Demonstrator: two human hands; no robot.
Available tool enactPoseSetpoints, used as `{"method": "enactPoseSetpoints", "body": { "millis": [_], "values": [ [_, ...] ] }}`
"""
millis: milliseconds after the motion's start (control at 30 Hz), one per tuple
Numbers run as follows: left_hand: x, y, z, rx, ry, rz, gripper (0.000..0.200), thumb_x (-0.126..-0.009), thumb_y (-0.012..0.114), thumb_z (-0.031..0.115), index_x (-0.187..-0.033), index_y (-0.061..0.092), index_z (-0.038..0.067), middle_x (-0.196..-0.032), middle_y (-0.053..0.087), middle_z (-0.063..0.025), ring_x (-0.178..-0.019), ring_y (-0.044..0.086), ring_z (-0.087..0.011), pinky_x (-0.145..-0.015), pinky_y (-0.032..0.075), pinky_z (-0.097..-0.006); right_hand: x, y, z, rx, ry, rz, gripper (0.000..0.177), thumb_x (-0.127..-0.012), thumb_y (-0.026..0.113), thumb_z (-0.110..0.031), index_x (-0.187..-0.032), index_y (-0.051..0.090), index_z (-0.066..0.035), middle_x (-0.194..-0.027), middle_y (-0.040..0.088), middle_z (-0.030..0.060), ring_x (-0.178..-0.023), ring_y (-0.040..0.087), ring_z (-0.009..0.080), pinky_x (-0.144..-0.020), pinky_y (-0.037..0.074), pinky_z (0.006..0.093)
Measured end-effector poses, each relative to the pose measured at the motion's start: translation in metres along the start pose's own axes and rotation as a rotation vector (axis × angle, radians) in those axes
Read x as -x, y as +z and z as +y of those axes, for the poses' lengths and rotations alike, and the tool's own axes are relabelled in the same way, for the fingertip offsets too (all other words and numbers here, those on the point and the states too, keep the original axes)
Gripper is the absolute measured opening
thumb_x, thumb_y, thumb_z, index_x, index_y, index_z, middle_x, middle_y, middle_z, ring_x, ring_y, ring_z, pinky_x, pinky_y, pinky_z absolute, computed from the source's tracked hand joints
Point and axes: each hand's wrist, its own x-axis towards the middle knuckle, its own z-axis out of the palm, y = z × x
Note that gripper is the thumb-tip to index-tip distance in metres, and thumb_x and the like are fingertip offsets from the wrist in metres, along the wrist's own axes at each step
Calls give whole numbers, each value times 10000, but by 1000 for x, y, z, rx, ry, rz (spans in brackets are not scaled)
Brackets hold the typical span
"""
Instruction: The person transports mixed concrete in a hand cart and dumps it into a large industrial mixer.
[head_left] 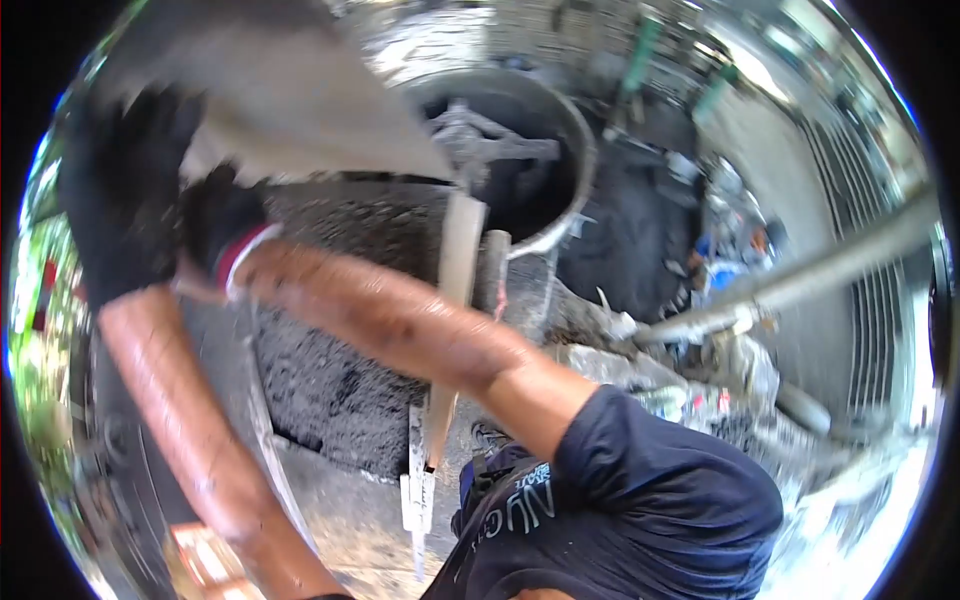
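Observation:
Both my arms reach to the upper left, and both hands wear dark gloves. A large grey-and-beige piece that looks like a sack point(310, 110) hangs there, blurred by motion. My right hand point(222, 215), with a red and white cuff, is closed at its lower edge. My left hand point(135, 190) is beside it, a dark smear against the sack's left side; its fingers do not show. Below them, a dark grey grainy layer point(330, 390) lies in a shallow bed. A wooden strip point(458, 250) runs along its right edge, partly behind my right forearm.
A large round tub point(580, 150) holds dark material and a grey tangled piece point(490, 140). A long pale pole point(800, 265) slants in from the right. Plastic litter point(735, 270) lies beyond it. An orange-and-white box point(205, 560) is at the lower left.

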Motion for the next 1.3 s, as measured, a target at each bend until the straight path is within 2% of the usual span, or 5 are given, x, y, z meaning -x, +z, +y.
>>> {"method": "enactPoseSetpoints", "body": {
  "millis": [200, 400, 700, 1167, 1300],
  "values": [
    [130, -24, 35, -43, 62, 352, 816, -949, 605, 330, -1425, 221, -210, -1491, 288, -349, -1407, 321, -437, -1202, 253, -518, 160, -44, 34, -266, -34, -85, 320, -809, 655, -235, -1082, 633, -69, -950, 639, 231, -825, 664, 407, -742, 546, 507],
    [243, -122, 22, -417, 182, 552, 508, -1066, 368, 346, -1390, 441, -38, -1360, 521, -188, -1209, 543, -305, -1050, 455, -389, 420, -111, 206, 119, 81, -1349, 291, -822, 639, -263, -984, 733, -40, -945, 717, 191, -928, 680, 391, -823, 532, 486],
    [347, -117, -76, -184, -527, 874, 620, -984, 465, 424, -1446, 458, 11, -1468, 474, -142, -1333, 450, -304, -1113, 362, -424, 634, -307, 260, 403, 989, -1042, 372, -747, 609, -294, -993, 737, -45, -978, 710, 208, -917, 680, 391, -794, 526, 486],
    [397, -353, -256, -103, -788, 730, 627, -852, 645, 405, -1350, 541, 38, -1332, 597, -124, -1222, 538, -217, -1025, 435, -387, 971, -350, 14, 507, 1670, -558, 262, -851, 590, -286, -957, 718, -85, -968, 702, 191, -918, 679, 365, -806, 528, 471],
    [426, -288, -211, -1673, -361, -181, 549, -876, 629, 311, -1329, 549, 12, -1317, 609, -121, -1171, 580, -243, -1006, 464, -379, 1030, -293, -79, 458, 1434, -1115, 397, -682, 770, -134, -1075, 710, -132, -1055, 718, 106, -983, 685, 343, -810, 552, 452]
  ]
}}
